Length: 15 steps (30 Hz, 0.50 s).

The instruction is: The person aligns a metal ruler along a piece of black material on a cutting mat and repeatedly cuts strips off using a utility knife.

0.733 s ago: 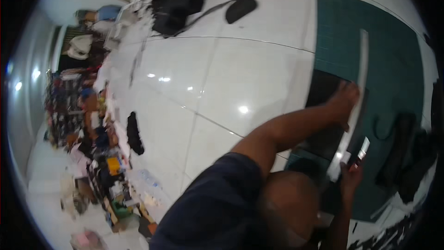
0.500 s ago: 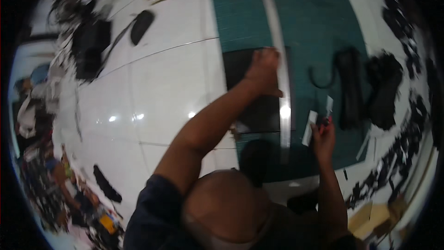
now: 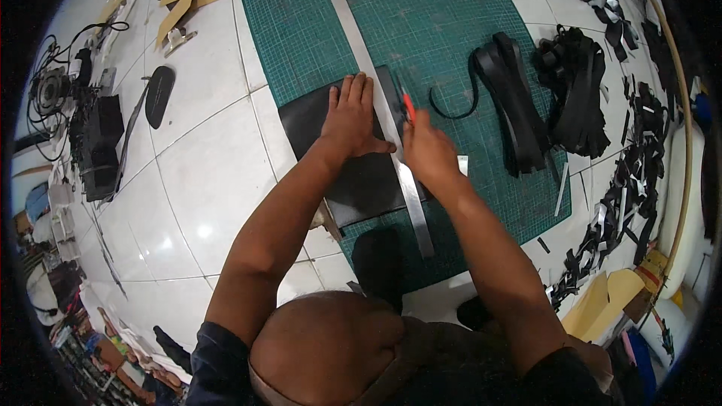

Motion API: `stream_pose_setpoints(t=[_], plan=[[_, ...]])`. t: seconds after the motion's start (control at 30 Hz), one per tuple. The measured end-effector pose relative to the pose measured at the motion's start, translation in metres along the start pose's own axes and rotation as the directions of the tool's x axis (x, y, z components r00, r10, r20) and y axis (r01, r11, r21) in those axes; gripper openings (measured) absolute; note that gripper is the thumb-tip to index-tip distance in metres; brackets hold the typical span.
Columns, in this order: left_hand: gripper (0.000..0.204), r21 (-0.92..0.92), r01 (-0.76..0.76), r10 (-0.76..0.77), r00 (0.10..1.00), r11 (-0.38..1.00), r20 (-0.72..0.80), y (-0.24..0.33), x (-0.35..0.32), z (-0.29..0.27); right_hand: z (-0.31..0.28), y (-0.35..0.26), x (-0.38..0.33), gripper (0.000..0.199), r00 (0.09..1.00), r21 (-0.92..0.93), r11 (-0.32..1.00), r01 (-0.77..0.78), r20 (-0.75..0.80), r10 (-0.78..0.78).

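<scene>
Since half a second ago the view has swung so the green cutting mat (image 3: 444, 37) sits centred, and the right hand (image 3: 430, 152) has moved up against the metal ruler (image 3: 380, 105). From the head camera, the left hand (image 3: 350, 116) lies flat, fingers spread (palm down), pressing the ruler and the black sheet (image 3: 361, 180) on the mat. The left arm is stretched forward. The right hand is closed around an orange-handled knife (image 3: 407, 107), its tip at the ruler's right edge. Black strips (image 3: 519, 105) lie well apart to the right.
</scene>
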<state>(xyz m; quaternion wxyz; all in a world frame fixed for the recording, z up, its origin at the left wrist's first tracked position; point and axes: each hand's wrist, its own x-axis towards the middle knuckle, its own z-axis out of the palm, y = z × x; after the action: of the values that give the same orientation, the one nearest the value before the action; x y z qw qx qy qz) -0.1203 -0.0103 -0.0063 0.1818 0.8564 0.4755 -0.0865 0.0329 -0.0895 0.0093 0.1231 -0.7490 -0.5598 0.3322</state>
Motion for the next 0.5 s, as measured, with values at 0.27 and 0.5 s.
stream_pose_setpoints(t=[0.27,0.5], plan=[[0.131,0.019,0.001,-0.001,1.000,1.000,-0.006,-0.006,0.002,0.008,0.012,-0.023,0.032,0.024,0.997,-0.066,0.995,0.076,0.039,-0.074],[0.131,-0.052,-0.003,0.004,1.000,0.999,0.021,0.002,0.002,0.001,-0.001,-0.030,0.047,0.030,0.978,-0.017,0.998,-0.053,0.201,0.056]])
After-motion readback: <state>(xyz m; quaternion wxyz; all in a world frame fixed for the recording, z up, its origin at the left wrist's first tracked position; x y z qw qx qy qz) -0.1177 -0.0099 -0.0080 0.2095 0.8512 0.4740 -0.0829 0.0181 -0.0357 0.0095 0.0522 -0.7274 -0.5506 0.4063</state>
